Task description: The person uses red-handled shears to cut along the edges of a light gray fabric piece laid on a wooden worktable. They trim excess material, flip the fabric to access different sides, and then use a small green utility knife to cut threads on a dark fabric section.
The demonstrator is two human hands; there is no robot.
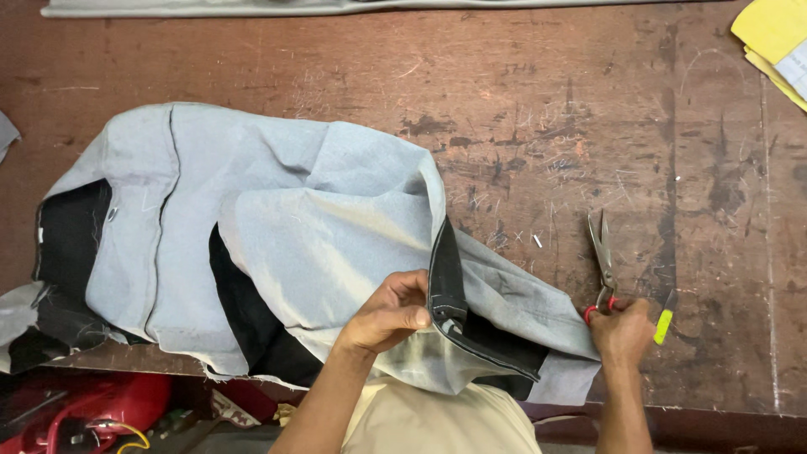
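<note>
A garment of black denim turned inside out, pale grey on its reverse point(277, 219), lies crumpled across a worn brown wooden table point(546, 101). My left hand point(391, 313) pinches its dark stitched edge point(445, 286) near the table's front. My right hand point(620, 329) rests at the cloth's right end and holds small thread snips point(602, 256) with a red loop, the blades pointing away from me and slightly parted.
A yellow-green marker or chalk piece point(663, 326) lies just right of my right hand. Yellow papers point(773, 38) sit at the far right corner. A grey cloth strip point(210, 7) runs along the far edge. Red objects point(92, 408) lie below the table's front left.
</note>
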